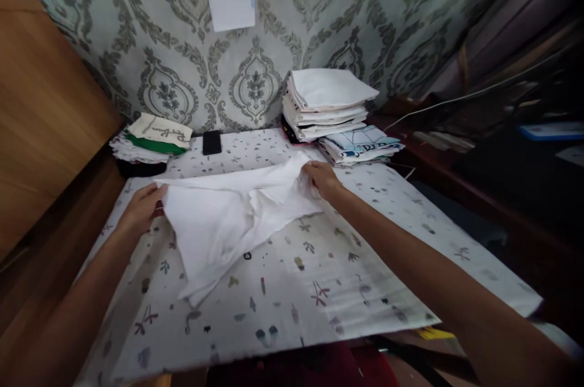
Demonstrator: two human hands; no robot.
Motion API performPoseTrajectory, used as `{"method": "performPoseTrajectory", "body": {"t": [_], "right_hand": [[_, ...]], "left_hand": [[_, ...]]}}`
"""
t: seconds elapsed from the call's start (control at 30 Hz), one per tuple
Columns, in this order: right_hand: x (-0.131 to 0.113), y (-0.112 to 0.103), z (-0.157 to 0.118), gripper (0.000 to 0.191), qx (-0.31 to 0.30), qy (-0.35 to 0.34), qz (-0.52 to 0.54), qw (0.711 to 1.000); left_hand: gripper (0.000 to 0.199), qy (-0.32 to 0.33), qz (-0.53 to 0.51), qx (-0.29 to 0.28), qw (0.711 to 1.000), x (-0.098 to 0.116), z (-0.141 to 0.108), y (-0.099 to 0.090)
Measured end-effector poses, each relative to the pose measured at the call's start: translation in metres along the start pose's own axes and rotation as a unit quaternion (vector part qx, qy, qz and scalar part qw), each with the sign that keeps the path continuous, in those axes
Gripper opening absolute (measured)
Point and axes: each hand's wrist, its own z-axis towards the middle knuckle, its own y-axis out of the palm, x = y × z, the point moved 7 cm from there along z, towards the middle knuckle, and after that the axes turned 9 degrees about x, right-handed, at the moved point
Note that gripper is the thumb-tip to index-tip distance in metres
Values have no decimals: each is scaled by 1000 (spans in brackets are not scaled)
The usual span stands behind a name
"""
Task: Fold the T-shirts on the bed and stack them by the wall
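Observation:
A white cloth garment (214, 223) is stretched between my two hands above the patterned table cover; its exact kind is unclear. My left hand (142, 207) pinches its upper left corner. Gripping the upper right end is my right hand (322, 179), with the fabric bunched at the fingers. The garment's upper edge runs nearly straight from hand to hand. Its middle is creased, and a lower corner hangs down toward the near left, close to or on the cover.
Folded white clothes (331, 92) form a tall stack at the back, beside a lower pile of printed clothes (360, 145). A smaller folded pile (157, 134) and a black phone (212, 143) lie at the back left. A wooden cabinet (50, 113) borders the left side.

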Motion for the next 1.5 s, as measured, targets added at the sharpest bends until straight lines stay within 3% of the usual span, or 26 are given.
{"method": "performPoseTrajectory", "body": {"t": [0.1, 0.2, 0.27, 0.33, 0.4, 0.5, 0.6, 0.7, 0.8, 0.87, 0.9, 0.93, 1.0, 1.07, 1.13, 1.2, 1.27, 1.37, 1.5], "right_hand": [[-3, 2, 7, 9, 24, -78, -65, 995], [-19, 9, -19, 29, -20, -294, -156, 943], [-27, 25, -49, 34, -113, -418, -185, 882], [-28, 44, -74, 35, -198, -474, -211, 831], [-27, 59, -85, 29, -231, -471, -254, 812], [-31, 61, -83, 20, -208, -420, -272, 841], [-46, 27, -85, 16, -194, -371, -177, 891], [-62, -27, -102, 22, -250, -313, -70, 914], [-63, -70, -135, 29, -382, -238, -85, 889], [-50, -87, -160, 26, -488, -181, -128, 844], [-41, -93, -170, 23, -531, -155, -146, 820], [-32, -96, -177, 20, -560, -132, -158, 802], [-18, -95, -176, 24, -574, -112, -162, 795], [-10, -85, -158, 28, -523, -127, -155, 828], [-6, -72, -132, 31, -417, -177, -165, 876], [-5, -58, -114, 29, -301, -252, -189, 900], [-3, -42, -115, 28, -233, -340, -208, 887], [6, -23, -138, 34, -215, -445, -227, 839], [13, -20, -161, 37, -208, -496, -257, 803]], "left_hand": [[32, 38, 77, 28, 996, -9, 6, 5], [24, 209, 194, 31, 958, 2, -19, 16], [25, 302, 253, -41, 918, 9, -52, 37], [31, 336, 294, -149, 882, 9, -88, 61], [31, 353, 342, -219, 843, 5, -120, 79], [23, 387, 410, -231, 793, 3, -148, 84], [26, 398, 408, -250, 783, 6, -165, 72], [29, 381, 357, -295, 800, 14, -183, 53], [30, 311, 323, -404, 797, 11, -198, 44], [29, 232, 309, -480, 788, 1, -197, 43], [29, 197, 303, -489, 794, -3, -190, 42], [30, 173, 302, -470, 811, -7, -176, 40], [33, 161, 334, -338, 865, -11, -135, 29], [34, 167, 396, -157, 889, -12, -98, 12], [33, 163, 445, -42, 880, -16, -80, 4], [33, 166, 457, -10, 874, -20, -78, 11], [29, 192, 451, -5, 872, -20, -82, 25], [18, 234, 417, 4, 878, -17, -87, 39], [23, 186, 297, 15, 937, -20, -66, 27]]}}
